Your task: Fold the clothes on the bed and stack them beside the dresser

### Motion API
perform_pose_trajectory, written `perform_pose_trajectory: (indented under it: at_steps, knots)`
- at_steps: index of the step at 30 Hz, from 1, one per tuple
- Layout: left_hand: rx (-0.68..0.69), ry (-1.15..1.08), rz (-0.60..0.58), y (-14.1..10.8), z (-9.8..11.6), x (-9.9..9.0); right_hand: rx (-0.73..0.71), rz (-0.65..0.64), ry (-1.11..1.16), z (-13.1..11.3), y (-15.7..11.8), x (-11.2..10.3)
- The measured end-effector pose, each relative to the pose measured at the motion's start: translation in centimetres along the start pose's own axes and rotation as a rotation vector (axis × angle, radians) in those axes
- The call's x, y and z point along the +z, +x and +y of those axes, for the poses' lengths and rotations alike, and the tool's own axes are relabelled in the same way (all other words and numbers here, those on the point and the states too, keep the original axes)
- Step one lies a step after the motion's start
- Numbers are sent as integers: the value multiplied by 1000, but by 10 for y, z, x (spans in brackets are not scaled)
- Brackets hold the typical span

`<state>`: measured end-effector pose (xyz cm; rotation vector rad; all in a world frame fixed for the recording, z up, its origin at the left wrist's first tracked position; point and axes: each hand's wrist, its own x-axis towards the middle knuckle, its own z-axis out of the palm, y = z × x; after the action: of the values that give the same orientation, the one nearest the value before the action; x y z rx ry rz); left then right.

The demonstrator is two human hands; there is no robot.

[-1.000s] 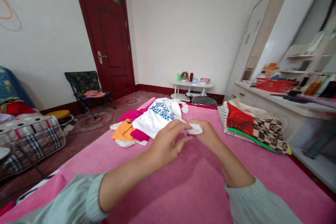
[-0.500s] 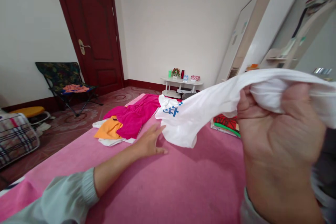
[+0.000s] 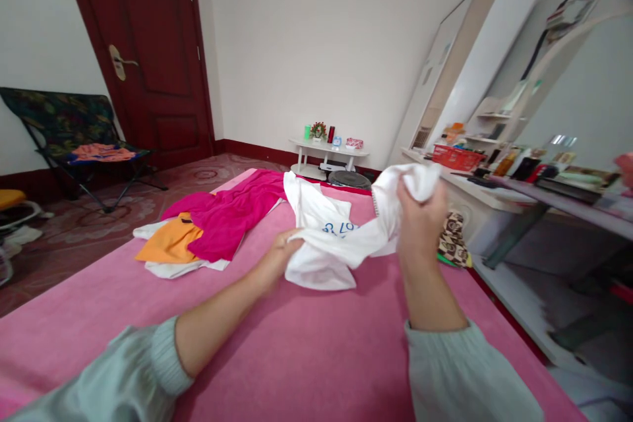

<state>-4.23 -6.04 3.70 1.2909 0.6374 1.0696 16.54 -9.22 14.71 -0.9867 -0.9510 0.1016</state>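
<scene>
As the higher right hand (image 3: 422, 221) grips the white garment (image 3: 349, 247), the left hand (image 3: 278, 258) pinches its edge.

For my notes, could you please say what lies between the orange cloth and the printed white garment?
The head view shows magenta cloth, then pink sheet.

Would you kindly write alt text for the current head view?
A person's left hand and right hand hold a white garment with blue print over a pink cover. Magenta cloth and orange cloth lie at left, a red door beyond.
</scene>
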Motion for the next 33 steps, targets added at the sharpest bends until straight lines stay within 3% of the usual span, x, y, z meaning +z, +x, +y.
perform_pose_trajectory:
  at_steps: [3,5,7,10,18,23,28,30,33]
  knots:
    - [-14,-141,287,17,6,-30,59,-206,-394,72,-17,-6]
    - [-43,-156,428,28,1,-49,33,-396,-496,110,-33,-14]
    - [-74,-143,489,34,-6,-62,-42,-563,-530,135,-45,-21]
    - [-81,-117,488,35,-13,-67,-58,-611,-646,149,-51,-26]
    - [-37,-71,455,32,-17,-63,1,-628,-836,134,-48,-19]
    - [29,91,418,30,-20,-61,133,-699,-1009,94,-49,-2]
    - [54,199,398,19,-6,-38,313,-782,-859,61,-51,16]
    - [61,190,232,7,2,-19,390,-781,-819,56,-53,19]
    - [79,279,-254,-22,16,18,396,-745,-965,57,-54,18]
